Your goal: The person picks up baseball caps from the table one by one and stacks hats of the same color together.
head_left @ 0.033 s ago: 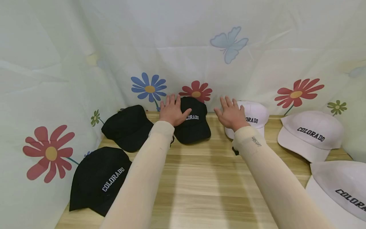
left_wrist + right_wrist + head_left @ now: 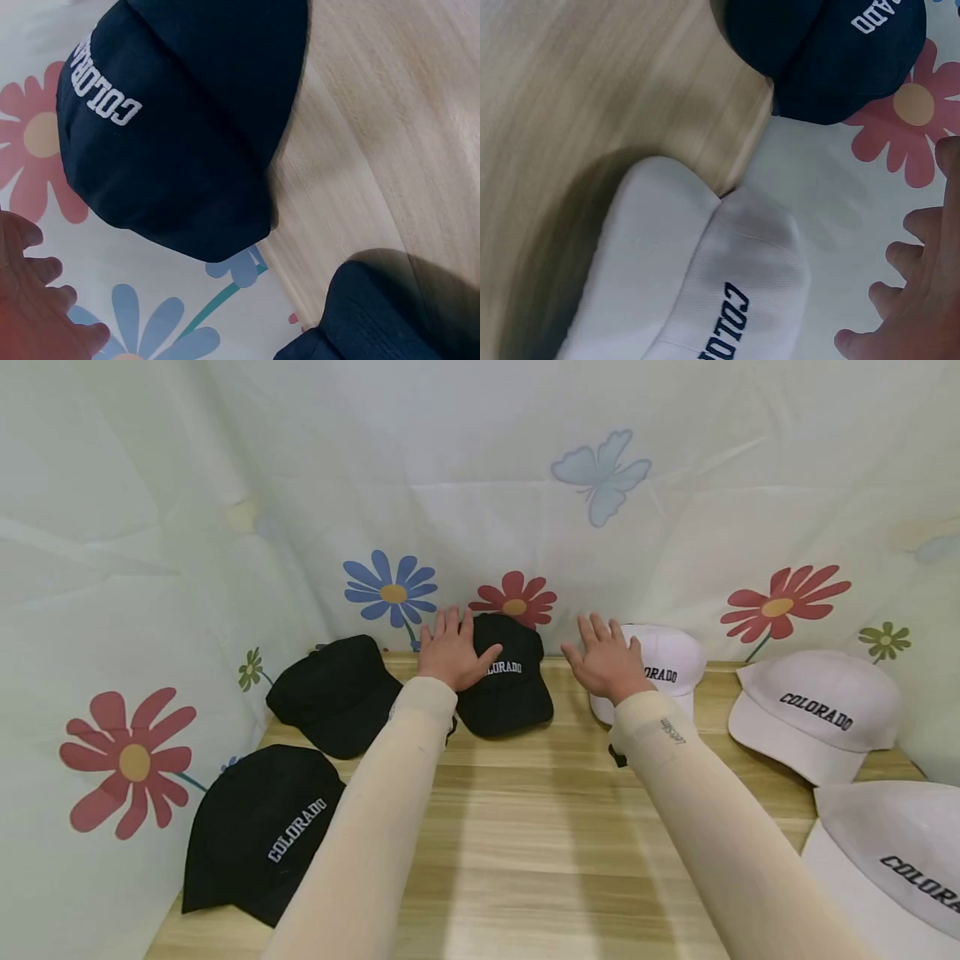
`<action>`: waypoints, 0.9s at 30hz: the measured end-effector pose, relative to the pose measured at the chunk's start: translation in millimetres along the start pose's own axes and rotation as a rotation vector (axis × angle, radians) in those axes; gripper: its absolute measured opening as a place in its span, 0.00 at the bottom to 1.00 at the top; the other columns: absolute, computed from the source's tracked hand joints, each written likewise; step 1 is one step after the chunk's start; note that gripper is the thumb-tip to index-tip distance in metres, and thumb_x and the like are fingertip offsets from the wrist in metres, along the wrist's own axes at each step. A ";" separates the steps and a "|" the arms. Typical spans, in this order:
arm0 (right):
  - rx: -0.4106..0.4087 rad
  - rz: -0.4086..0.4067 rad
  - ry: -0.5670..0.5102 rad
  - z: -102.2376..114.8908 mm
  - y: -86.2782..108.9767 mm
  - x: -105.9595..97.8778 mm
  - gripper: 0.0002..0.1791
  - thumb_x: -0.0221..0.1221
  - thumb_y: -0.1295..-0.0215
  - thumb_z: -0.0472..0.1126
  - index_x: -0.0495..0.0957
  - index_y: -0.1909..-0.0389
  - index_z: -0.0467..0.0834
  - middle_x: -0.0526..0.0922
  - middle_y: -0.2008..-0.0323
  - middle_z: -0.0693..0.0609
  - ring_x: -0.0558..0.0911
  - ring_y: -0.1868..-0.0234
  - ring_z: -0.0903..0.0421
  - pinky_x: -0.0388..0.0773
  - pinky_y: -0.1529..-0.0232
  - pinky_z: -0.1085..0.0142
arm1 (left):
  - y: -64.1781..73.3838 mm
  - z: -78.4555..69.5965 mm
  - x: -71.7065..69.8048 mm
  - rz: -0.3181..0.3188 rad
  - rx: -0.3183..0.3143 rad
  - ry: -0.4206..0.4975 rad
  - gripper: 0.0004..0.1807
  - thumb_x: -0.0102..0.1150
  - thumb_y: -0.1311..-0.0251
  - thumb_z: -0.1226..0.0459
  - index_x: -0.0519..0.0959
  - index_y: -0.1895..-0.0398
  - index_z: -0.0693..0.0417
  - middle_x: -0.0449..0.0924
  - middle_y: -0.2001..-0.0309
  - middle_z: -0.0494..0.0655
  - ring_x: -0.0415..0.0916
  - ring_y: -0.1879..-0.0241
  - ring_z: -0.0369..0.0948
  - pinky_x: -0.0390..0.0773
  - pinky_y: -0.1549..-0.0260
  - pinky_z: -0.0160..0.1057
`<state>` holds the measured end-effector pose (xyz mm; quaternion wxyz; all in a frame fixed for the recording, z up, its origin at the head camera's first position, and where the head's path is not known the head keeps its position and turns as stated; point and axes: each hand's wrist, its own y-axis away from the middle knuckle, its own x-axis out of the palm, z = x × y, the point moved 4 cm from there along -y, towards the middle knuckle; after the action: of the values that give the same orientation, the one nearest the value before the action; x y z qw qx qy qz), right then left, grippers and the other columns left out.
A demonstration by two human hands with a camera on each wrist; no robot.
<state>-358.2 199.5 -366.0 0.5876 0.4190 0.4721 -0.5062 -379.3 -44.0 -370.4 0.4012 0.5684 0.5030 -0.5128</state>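
Note:
My left hand (image 2: 453, 653) is stretched forward, fingers spread and holding nothing. In the head view it overlaps the left side of a black baseball cap (image 2: 506, 697) lettered COLORADO in white. The left wrist view shows this black cap (image 2: 172, 142) apart from the fingertips at lower left. My right hand (image 2: 606, 658), also spread and holding nothing, overlaps the left part of a white COLORADO cap (image 2: 667, 647) in the head view. In the right wrist view, the white cap (image 2: 649, 247) lies to the side of the spread fingers (image 2: 889, 300).
Two more black caps (image 2: 330, 693), (image 2: 247, 827) lie on the left of the wooden table (image 2: 525, 860). Two more white caps (image 2: 832, 693), (image 2: 885, 877) lie on the right. A flower-printed cloth (image 2: 480, 468) hangs behind the table and along its sides.

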 end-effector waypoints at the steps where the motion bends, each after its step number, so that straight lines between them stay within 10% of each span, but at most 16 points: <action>1: 0.000 0.000 -0.002 -0.2 0.2 0.4 0.39 0.31 0.25 0.62 0.39 0.22 0.45 0.40 0.22 0.42 0.39 0.24 0.35 0.39 0.32 0.31 | 0.2 0.3 0.0 0.001 -0.002 -0.001 0.48 0.31 0.36 0.31 0.41 0.22 0.49 0.37 0.21 0.52 0.33 0.22 0.51 0.41 0.27 0.58; 27: -0.020 0.006 -0.049 2.5 0.7 21.5 0.39 0.31 0.25 0.62 0.41 0.23 0.43 0.44 0.23 0.41 0.43 0.24 0.36 0.41 0.30 0.35 | 9.6 6.2 2.1 -0.001 -0.005 -0.014 0.49 0.33 0.37 0.30 0.44 0.22 0.52 0.43 0.22 0.54 0.39 0.23 0.52 0.43 0.27 0.57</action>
<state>-356.3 192.9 -386.5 0.6048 0.4018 0.4613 -0.5099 -371.1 -51.3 -374.0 0.4058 0.5634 0.5016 -0.5160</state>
